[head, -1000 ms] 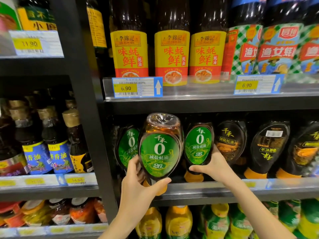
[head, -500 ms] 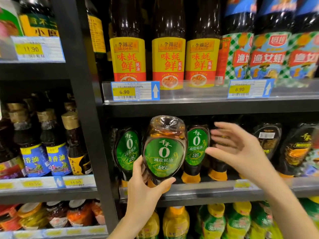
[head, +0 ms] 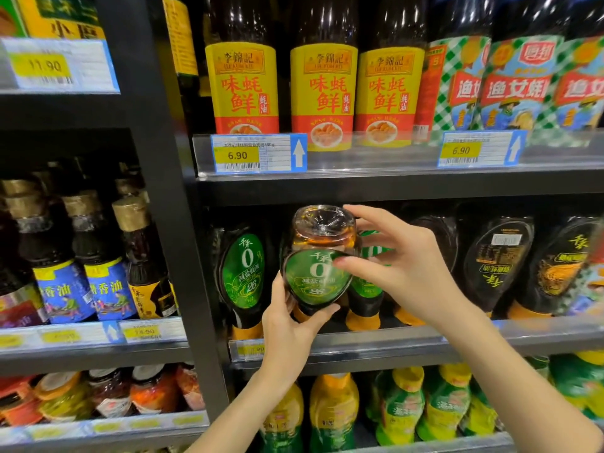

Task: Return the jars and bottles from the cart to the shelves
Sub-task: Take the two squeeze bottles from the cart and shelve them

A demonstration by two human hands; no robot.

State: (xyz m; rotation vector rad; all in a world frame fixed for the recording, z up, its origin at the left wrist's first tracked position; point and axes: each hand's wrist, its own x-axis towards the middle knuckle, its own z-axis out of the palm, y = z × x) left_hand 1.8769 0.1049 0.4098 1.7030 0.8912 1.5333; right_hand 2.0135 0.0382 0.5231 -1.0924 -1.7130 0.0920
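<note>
A green-labelled squeeze bottle [head: 313, 276] stands cap-down at the front of the middle shelf [head: 392, 341], tilted towards me. My left hand [head: 291, 325] grips its lower part from below. My right hand [head: 402, 269] holds its upper right side, thumb on the green label and fingers curled over the clear base. Two like bottles stand beside it: one [head: 242, 276] to the left, one [head: 369, 289] partly hidden behind my right hand.
Dark squeeze bottles [head: 496, 266] fill the middle shelf to the right. Tall yellow-labelled bottles [head: 322, 96] stand on the shelf above, yellow-green bottles [head: 330, 410] below. A black upright post [head: 170, 204] divides off the left bay with sesame oil bottles [head: 108, 289].
My right hand left the neighbouring green bottle, swung out to the right, then came back onto the top of the held bottle. The bottle has tipped further towards me.
</note>
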